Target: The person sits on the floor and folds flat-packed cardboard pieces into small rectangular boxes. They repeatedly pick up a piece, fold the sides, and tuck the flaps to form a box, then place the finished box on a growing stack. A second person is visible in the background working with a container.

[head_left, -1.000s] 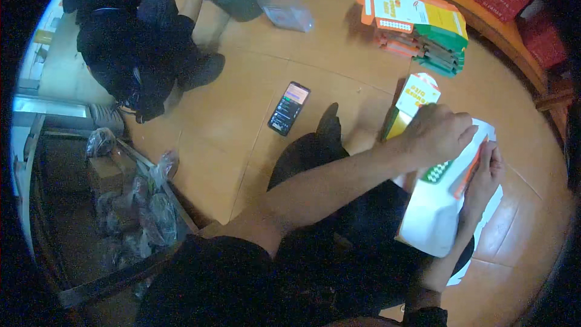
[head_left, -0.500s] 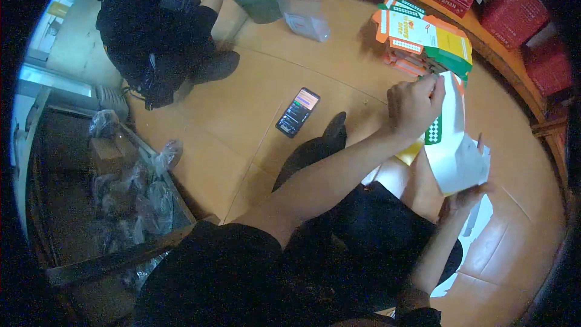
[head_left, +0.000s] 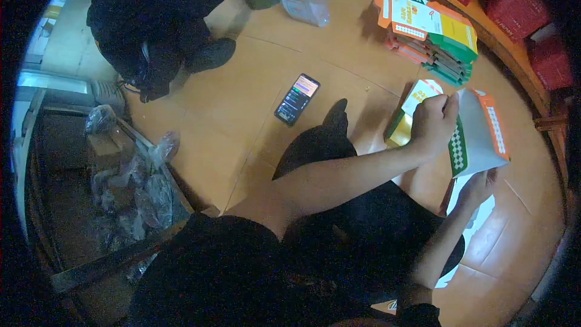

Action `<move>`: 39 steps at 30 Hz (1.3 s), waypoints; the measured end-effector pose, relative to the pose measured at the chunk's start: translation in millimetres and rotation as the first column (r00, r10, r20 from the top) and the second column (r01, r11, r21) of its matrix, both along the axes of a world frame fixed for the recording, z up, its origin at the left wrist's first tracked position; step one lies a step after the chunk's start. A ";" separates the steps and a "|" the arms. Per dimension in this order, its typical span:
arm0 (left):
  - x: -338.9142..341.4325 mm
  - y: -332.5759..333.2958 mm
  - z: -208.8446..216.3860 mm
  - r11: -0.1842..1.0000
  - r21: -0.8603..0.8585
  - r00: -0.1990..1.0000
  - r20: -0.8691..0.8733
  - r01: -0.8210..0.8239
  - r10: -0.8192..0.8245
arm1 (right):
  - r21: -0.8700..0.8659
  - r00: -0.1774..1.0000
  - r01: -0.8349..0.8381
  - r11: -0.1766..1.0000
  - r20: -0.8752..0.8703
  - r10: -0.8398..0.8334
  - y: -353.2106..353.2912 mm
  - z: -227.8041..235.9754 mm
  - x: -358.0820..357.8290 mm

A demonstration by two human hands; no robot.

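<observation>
Between my hands is a partly folded cardboard box (head_left: pixel 479 130), its grey-white inside showing. One wall is green and white checkered, the opposite one orange with a similar pattern. My left hand (head_left: pixel 433 124) is closed on the box's left edge near its far corner. Below the near edge, my right hand (head_left: pixel 478 188) holds the box from underneath, its fingers partly hidden. Just left of the box and partly behind my left hand, another carton (head_left: pixel 420 94) with white, yellow and green faces rests on the floor. White card sheets (head_left: pixel 481 221) lie by my right wrist.
Flattened cartons (head_left: pixel 433 24) are stacked at the far right, before a ledge with red boxes (head_left: pixel 514 9). A phone (head_left: pixel 298 99) lies on the tiled floor (head_left: pixel 242 115). Left stand a crate of plastic bags (head_left: pixel 133 194) and another person (head_left: pixel 145 30), near a clear bag (head_left: pixel 302 0).
The box has shifted right and turned; its white flap has swung up and the orange wall now shows. Both hands moved with it. The carton beside it has come into clearer view.
</observation>
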State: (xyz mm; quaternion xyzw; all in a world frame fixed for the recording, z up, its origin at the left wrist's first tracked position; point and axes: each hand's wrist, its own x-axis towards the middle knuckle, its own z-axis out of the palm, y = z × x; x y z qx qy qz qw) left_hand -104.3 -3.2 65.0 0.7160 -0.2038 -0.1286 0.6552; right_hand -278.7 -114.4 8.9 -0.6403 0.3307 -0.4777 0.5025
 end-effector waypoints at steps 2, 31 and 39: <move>3.5 3.7 8.3 0.997 -0.046 0.994 0.084 -0.059 0.063 | 0.415 0.937 -0.259 0.872 0.326 0.123 15.0 8.2 5.0; 27.3 12.8 26.0 0.945 0.155 0.832 0.449 0.288 -0.327 | 0.144 0.882 -0.415 0.898 -0.180 0.436 25.2 83.8 14.6; 59.3 28.7 20.9 0.910 0.223 0.840 0.356 0.349 -0.409 | -0.117 0.864 -0.225 0.967 -0.482 0.143 87.0 105.8 95.4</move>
